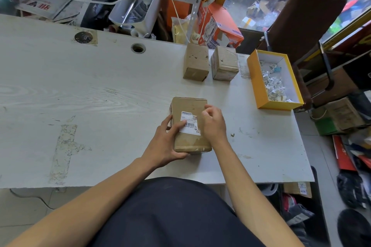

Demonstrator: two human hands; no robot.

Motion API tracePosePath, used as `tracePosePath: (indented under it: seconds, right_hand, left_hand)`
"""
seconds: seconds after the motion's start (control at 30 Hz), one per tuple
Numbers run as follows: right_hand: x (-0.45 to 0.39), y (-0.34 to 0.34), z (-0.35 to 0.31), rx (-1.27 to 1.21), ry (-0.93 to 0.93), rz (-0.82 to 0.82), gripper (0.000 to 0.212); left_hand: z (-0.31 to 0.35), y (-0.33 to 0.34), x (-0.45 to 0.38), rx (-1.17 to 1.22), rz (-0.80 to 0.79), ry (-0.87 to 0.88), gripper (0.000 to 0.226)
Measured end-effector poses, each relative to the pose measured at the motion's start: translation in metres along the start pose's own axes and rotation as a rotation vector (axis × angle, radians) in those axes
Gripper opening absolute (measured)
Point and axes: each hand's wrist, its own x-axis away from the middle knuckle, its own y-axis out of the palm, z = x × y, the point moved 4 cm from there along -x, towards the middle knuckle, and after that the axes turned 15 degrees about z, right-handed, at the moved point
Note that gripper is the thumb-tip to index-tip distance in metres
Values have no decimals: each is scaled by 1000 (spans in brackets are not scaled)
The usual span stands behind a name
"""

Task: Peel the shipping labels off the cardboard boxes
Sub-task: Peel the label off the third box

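Head view: a scuffed white table (84,94) fronts cluttered shelves. Near its front edge, the left hand (166,144) grips a box (190,142); the right hand (212,122) pinches its label (189,123). Two boxes (196,62) and a yellow tray (259,86) of scraps sit behind.

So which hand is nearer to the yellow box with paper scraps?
Right. The right hand is at the label's right edge, on the side toward the yellow box; the left hand holds the cardboard box farther left.

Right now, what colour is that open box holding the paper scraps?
Yellow outside, white inside: the open box, seen in the head view.
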Motion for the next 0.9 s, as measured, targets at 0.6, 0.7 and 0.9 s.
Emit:
tracePosePath:
  seconds: [0.6,0.7,0.9]
  right_hand:
    - [8,1,2,51,-172,77,5]
    - [8,1,-1,120,-221,58,3]
    - [7,2,-3,230,-300,36,5]
  left_hand:
    - [6,-8,-10,-204,-43,122,128]
    - [7,-9,-10,-226,-28,144,128]
    - [10,-9,-10,-223,10,216,125]
